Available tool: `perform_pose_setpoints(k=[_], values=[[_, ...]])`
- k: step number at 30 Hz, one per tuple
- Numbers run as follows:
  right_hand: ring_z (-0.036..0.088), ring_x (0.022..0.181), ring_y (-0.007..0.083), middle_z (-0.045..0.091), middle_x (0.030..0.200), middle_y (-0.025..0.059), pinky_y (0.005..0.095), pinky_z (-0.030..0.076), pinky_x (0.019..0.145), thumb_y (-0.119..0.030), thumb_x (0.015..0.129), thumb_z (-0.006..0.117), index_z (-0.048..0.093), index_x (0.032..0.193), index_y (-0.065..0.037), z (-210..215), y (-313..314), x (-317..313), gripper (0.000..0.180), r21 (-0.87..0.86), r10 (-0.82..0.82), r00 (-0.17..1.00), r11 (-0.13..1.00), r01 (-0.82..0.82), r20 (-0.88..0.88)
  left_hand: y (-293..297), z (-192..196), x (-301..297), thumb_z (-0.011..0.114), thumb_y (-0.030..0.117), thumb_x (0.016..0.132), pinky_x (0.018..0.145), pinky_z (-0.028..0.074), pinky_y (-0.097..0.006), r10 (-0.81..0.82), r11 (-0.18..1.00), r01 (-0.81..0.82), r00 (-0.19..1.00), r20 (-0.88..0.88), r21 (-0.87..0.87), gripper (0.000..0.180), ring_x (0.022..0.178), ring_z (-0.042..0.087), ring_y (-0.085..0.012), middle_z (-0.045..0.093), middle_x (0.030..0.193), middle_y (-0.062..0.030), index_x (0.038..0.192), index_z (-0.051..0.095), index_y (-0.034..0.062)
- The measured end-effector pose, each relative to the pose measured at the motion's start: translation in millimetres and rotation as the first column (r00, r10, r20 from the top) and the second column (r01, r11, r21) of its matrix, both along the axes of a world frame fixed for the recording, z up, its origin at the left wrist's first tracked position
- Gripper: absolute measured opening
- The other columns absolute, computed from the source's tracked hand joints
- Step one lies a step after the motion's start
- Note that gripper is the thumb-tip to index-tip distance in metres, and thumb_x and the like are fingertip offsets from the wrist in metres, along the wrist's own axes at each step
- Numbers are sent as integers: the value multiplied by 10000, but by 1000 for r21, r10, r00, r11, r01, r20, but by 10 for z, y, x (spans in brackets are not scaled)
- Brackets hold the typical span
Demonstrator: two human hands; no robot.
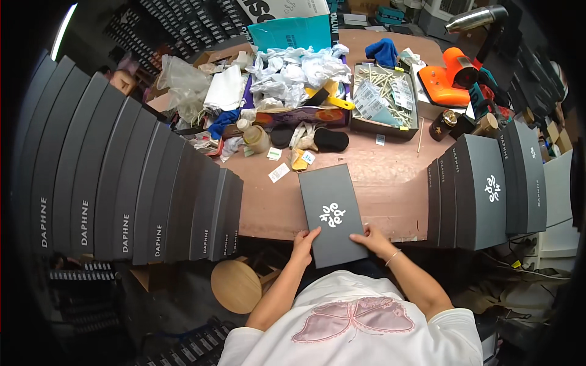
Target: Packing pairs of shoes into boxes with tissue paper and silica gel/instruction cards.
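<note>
A dark grey shoebox (332, 210) with a white printed mark lies closed in front of me, its near end reaching past the table's front edge. My left hand (303, 246) grips its left side near the front corner, thumb on the lid. On the opposite side my right hand (371, 240) holds the box the same way, with a thin bracelet at the wrist. The fingers under the box are hidden. Beyond its far end lie a yellow piece and small white labels (279, 172).
Rows of dark shoeboxes stand at the left (110, 177) and right (479, 189). Behind are a carton of crumpled white paper (299, 73), a tray of sticks and label sheets (360, 128), a bottle (256, 139) and an orange stand (442, 85). A round wooden stool (236, 287) is below.
</note>
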State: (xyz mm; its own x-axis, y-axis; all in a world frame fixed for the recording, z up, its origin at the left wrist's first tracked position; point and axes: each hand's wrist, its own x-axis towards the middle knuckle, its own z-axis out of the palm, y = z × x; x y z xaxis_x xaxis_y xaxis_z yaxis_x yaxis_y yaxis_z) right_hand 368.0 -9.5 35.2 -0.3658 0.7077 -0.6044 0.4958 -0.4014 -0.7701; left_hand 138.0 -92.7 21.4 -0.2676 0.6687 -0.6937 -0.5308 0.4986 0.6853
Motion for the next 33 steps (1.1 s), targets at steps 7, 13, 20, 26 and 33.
perform_pose_setpoints(k=[7, 13, 20, 26, 33], values=[[612, 858, 149, 606, 952, 118, 278, 500, 695, -353, 860, 662, 501, 1137, 10, 1183, 395, -82, 485, -264, -246, 903, 952, 156, -352, 255, 552, -241, 618, 382, 889, 919, 392, -323, -222, 950, 234, 972, -82, 206, 517, 1080, 501, -175, 569, 1178, -105, 1230, 510, 8], [560, 1011, 380, 558, 1147, 245, 416, 443, 892, -282, 812, 701, 461, 1229, 41, 826, -329, -1119, 579, 517, 444, 873, 805, -290, -202, -155, 455, -1433, 705, 208, 831, 1063, 300, -410, -57, 932, 47, 998, 16, 359, 848, 1315, 357, -272, 313, 1444, -213, 1478, 168, 97], [468, 1171, 376, 618, 1040, 166, 605, 302, 973, -190, 774, 641, 568, 1057, -38, 139, 771, -578, 329, 625, 6, 745, 539, -564, 667, 493, 501, -707, 704, 207, 766, 1072, 280, -480, -190, 543, 839, 79, -978, -38, 725, 1298, 347, -383, 409, 1341, -236, 1369, 359, 0], [590, 1009, 385, 661, 960, 181, 486, 441, 863, -103, 773, 517, 649, 1000, -19, 409, 1054, -563, 275, 603, -85, 944, 787, -132, 318, 596, 238, 165, 686, 258, 778, 1068, 242, -564, -365, 106, 939, -269, -891, -327, 550, 1283, 375, -310, 455, 1305, -163, 1249, 489, 53], [551, 757, 88, 622, 866, 39, 254, 465, 653, -58, 867, 503, 609, 1061, 55, 550, 1208, -200, 247, 211, -184, 914, 939, 272, -360, 848, 809, -215, 733, 280, 754, 1074, 242, -539, -219, 646, 698, 557, -801, 309, 588, 1270, 395, -344, 452, 1324, -180, 1246, 514, 45]])
